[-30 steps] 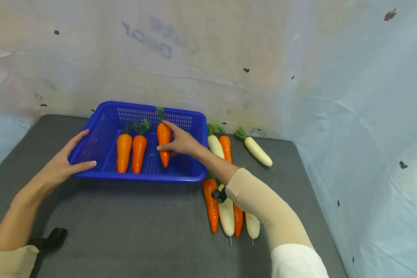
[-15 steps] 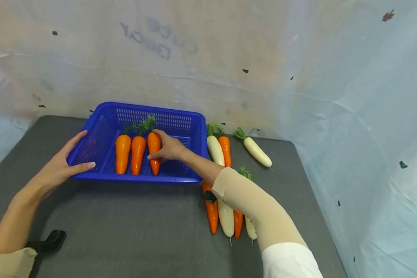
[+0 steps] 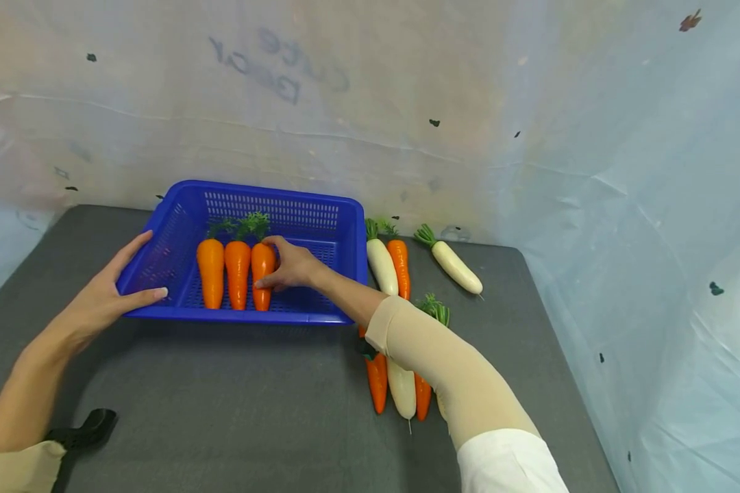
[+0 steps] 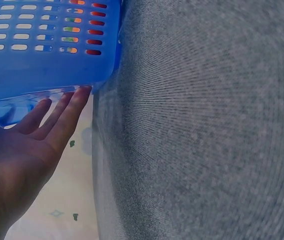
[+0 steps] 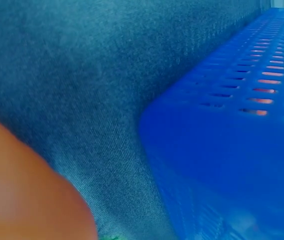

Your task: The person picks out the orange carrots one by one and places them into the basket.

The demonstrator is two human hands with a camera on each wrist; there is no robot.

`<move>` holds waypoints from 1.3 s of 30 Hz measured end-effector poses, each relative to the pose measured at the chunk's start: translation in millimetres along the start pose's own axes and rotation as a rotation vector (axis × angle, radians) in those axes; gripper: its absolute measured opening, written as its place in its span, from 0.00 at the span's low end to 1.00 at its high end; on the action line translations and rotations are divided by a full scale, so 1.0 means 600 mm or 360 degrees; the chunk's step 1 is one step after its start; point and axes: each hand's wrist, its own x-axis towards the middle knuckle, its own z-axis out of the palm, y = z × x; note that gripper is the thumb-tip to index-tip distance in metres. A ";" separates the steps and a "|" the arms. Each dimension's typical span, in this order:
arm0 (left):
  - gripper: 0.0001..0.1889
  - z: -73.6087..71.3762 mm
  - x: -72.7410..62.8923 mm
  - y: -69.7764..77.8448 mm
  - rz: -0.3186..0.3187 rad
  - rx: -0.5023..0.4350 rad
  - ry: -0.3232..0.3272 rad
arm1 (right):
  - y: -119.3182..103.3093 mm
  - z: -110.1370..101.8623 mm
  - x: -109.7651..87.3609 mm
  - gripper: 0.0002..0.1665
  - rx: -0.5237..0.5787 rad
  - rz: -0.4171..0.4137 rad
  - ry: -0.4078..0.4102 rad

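Observation:
A blue slotted plastic basket (image 3: 308,318) sits tilted toward me on the dark table. My left hand (image 3: 101,294) holds its left front corner, thumb over the rim; in the left wrist view the fingers (image 4: 64,117) reach up under the rim from outside. Inside lie three orange carrots with leafy tops, side by side: the left carrot (image 3: 211,274), the middle carrot (image 3: 238,274) and the right carrot (image 3: 262,263). My right hand (image 3: 292,266) pinches the right carrot between thumb and fingers. The right wrist view shows the basket's outer wall (image 5: 221,155), not the carrot.
Right of the basket lie white radishes, among them one radish (image 3: 401,390), and more carrots, such as one carrot (image 3: 377,383), partly under my right sleeve (image 3: 450,363). A separate radish (image 3: 456,267) lies farther right. A plastic sheet (image 3: 370,103) hangs behind the table (image 3: 253,411).
My right hand has moved left and lowered the third carrot beside the other two, which have shifted slightly left. The left hand stays on the basket corner.

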 end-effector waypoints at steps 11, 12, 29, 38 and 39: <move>0.50 -0.002 -0.001 0.001 0.0010 -0.0009 -0.0005 | 0.000 -0.016 -0.002 0.50 0.0000 -0.0027 -0.0018; 0.50 -0.002 -0.001 0.000 0.0013 -0.0011 -0.0003 | 0.000 -0.019 -0.002 0.49 -0.0021 -0.0033 -0.0011; 0.49 -0.005 -0.003 0.001 0.0000 0.0021 0.0007 | -0.016 -0.088 -0.070 0.42 0.0293 -0.0375 -0.0006; 0.49 -0.001 0.002 -0.001 -0.0003 -0.0003 0.0000 | 0.012 -0.138 -0.106 0.41 0.0397 -0.0350 0.0024; 0.49 0.000 0.001 -0.002 -0.0001 -0.0007 0.0004 | 0.016 -0.143 -0.109 0.41 0.0405 -0.0360 0.0027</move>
